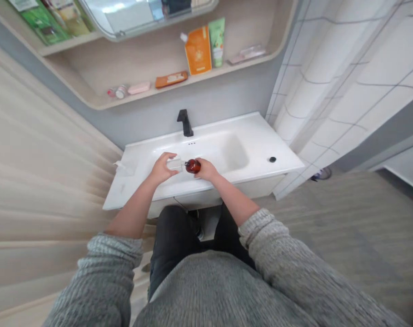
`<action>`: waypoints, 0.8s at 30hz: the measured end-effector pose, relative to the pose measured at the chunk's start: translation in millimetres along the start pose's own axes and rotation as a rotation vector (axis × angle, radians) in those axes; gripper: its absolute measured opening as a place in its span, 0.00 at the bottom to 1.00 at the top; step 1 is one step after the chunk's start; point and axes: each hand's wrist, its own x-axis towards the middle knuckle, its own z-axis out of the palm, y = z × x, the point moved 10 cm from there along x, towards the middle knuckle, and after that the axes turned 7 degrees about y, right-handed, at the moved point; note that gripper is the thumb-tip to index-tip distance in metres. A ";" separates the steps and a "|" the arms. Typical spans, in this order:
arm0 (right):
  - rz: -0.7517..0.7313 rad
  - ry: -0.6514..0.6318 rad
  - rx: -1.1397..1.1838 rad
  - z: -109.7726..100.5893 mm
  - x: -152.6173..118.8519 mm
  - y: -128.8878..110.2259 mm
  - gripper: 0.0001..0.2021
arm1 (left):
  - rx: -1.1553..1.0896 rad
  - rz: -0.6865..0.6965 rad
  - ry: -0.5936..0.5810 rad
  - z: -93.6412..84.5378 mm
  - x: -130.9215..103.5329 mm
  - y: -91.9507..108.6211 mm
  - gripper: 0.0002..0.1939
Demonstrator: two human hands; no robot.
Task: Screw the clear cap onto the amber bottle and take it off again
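The left hand (162, 169) grips a clear bottle (174, 164) between thumb and fingers, and the right hand (207, 170) is wrapped around the base end of an amber bottle (193, 166). Both bottles lie sideways near the front edge of the washbasin (261, 131), necks facing, apparently so the openings line up; whether they touch is too small to tell. Holding them over the basin (235, 152) probably lets any drips fall inside. The grip on the outer ends leaves both necks free. The black tap (185, 122) stands at the back edge, out of the way. A small black round piece (272, 159) sits near the right front corner, well apart from both hands.
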 end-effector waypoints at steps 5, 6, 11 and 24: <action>0.003 0.004 0.007 0.0 -0.3 0.3 0.37 | 0.047 0.043 -0.040 -2.4 6.3 12.7 0.36; 0.007 0.006 0.006 -0.5 -0.4 0.2 0.37 | 0.052 0.051 -0.051 -2.4 7.7 14.8 0.36; 0.015 0.011 0.014 -3.5 -0.7 -1.9 0.37 | 0.082 0.100 -0.091 -2.7 14.0 23.4 0.36; 0.032 0.022 0.035 -7.2 -2.1 -5.5 0.34 | 0.125 0.162 -0.155 -3.8 23.6 41.7 0.36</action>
